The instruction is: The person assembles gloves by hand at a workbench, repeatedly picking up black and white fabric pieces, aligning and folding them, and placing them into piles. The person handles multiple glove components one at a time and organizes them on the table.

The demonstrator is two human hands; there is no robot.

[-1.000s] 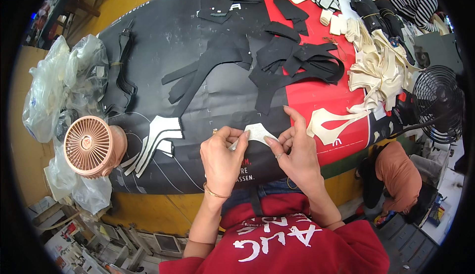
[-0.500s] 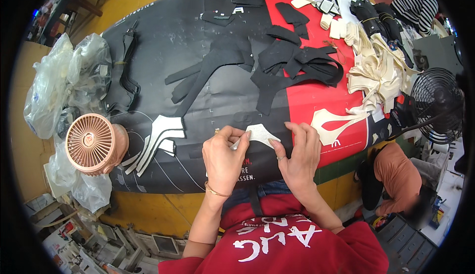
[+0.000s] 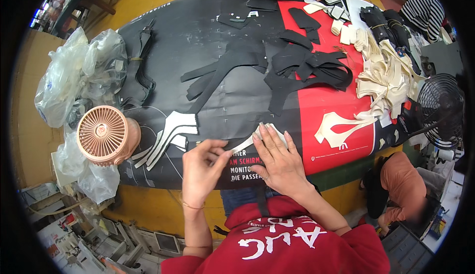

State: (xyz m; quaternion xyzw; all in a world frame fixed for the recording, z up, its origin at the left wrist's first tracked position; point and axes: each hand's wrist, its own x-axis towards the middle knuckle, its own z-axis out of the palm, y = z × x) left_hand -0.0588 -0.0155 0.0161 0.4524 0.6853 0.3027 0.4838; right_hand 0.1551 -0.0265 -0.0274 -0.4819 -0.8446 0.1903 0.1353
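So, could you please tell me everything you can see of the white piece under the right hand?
The white piece is thin, plain and looks like cloth. It lies over the black part of the table cover. The right hand is spread flat over its broad end, hiding much of the outline. It narrows leftward toward the left hand; whether they touch is unclear.
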